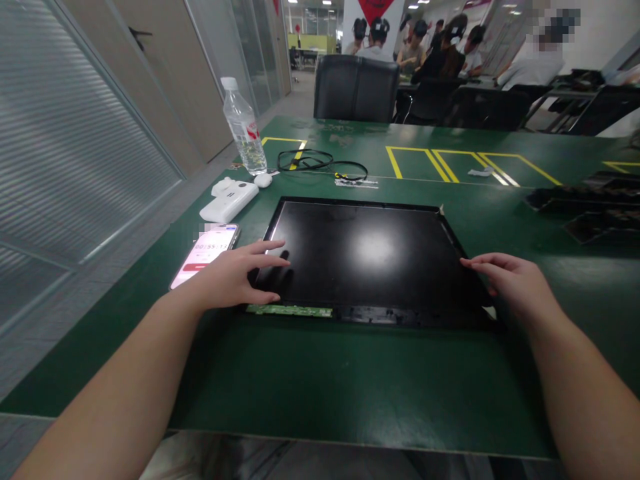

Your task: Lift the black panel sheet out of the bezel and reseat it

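Note:
A black LCD screen panel (370,257) lies flat on the green table, its glossy face up. Along its near edge, on the left, runs a narrow green circuit board (290,311). My left hand (245,270) is at the panel's left edge, fingers stretched apart over the corner. At the right edge, my right hand (510,277) has thumb and forefinger pinched together at the dark frame. Its other fingers are curled under and partly hidden. Small pale tabs show at the panel's far right and near right corners.
To the left lie a lit phone (207,257) and a white power bank (230,202). A water bottle (244,130) stands behind them, beside a coiled black cable (305,160). Dark strip-like parts (590,200) lie at the right. Several people sit beyond a black chair (355,87).

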Tool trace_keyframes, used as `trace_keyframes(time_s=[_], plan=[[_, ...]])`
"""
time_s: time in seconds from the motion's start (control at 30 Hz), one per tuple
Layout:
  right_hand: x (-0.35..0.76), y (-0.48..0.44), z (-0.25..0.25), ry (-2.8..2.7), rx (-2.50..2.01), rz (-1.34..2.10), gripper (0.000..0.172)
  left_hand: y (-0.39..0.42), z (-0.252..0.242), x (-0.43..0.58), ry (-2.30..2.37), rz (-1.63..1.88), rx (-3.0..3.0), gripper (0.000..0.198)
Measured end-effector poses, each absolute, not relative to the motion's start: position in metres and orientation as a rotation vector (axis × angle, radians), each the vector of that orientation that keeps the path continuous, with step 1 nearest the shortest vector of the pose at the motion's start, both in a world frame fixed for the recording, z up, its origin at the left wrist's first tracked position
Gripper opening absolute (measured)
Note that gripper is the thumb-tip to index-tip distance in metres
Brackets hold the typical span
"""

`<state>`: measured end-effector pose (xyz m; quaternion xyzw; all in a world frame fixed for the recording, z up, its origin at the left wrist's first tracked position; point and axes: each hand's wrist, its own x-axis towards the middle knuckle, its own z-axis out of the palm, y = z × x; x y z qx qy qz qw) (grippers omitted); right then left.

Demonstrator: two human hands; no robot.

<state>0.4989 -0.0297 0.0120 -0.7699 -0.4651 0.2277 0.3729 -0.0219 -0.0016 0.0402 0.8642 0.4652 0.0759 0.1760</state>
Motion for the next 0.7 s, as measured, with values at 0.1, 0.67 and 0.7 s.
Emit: trace_keyframes(time_s=[0.1, 0.67, 0.7], plan=[[0.499, -0.0291, 0.0125, -1.091, -1.951, 0.694, 0.04, -0.0014, 0.04, -0.0223, 1.315, 0.215, 2.442, 0.065], [0.4952, -0.0288, 0.017, -1.056, -1.942, 0.705, 0.04, -0.0007, 0.0362, -0.0251, 1.307, 0.237, 2.432, 0.066], [0.4954, -0.0284, 0.017, -1.051, -1.951, 0.704, 0.04, -0.0006, 0.0361, -0.0251, 1.304, 0.235, 2.43, 0.066]])
